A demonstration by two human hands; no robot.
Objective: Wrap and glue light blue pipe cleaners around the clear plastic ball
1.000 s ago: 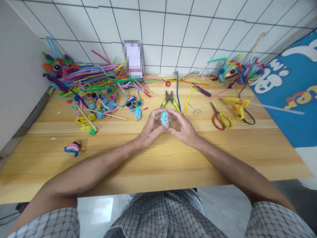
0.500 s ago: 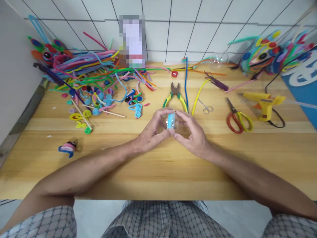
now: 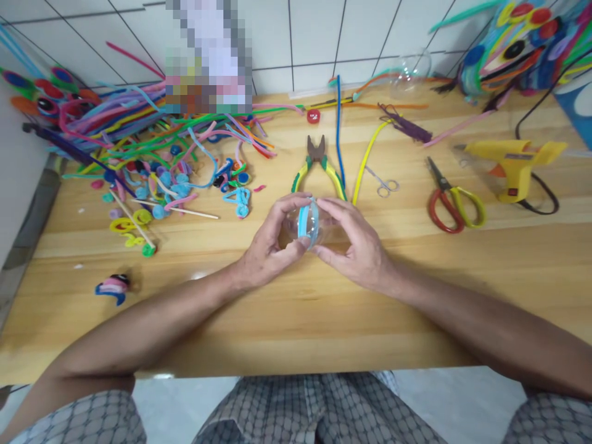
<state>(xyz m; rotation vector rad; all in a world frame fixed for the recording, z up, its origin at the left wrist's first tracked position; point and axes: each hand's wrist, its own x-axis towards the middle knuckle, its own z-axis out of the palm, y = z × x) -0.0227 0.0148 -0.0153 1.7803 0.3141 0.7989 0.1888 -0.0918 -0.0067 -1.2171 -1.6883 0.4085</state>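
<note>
Between my two hands sits a clear plastic ball (image 3: 311, 227) with a light blue band (image 3: 303, 222) around its middle. My left hand (image 3: 272, 242) grips its left side, thumb at the lower edge of the band and fingers over the top. My right hand (image 3: 359, 245) cups the right side, thumb below and fingertips above. Part of the ball is hidden behind the fingers. Just beyond the ball lie pliers (image 3: 317, 161) with yellow-green handles, jaws pointing away from me. A blue pipe cleaner (image 3: 339, 132) and a yellow pipe cleaner (image 3: 367, 161) lie close by.
Piled pipe cleaners (image 3: 129, 123) and small coiled pieces (image 3: 166, 182) cover the left. To the right are small scissors (image 3: 383, 184), red-and-yellow-handled scissors (image 3: 451, 200) and a yellow glue gun (image 3: 513, 163). Another clear ball (image 3: 409, 74) stands by the tiled wall.
My view has shifted, so the table things sit differently in the picture. The band on the ball now shows as a ring with both edges visible. Both hands still hold the ball.
</note>
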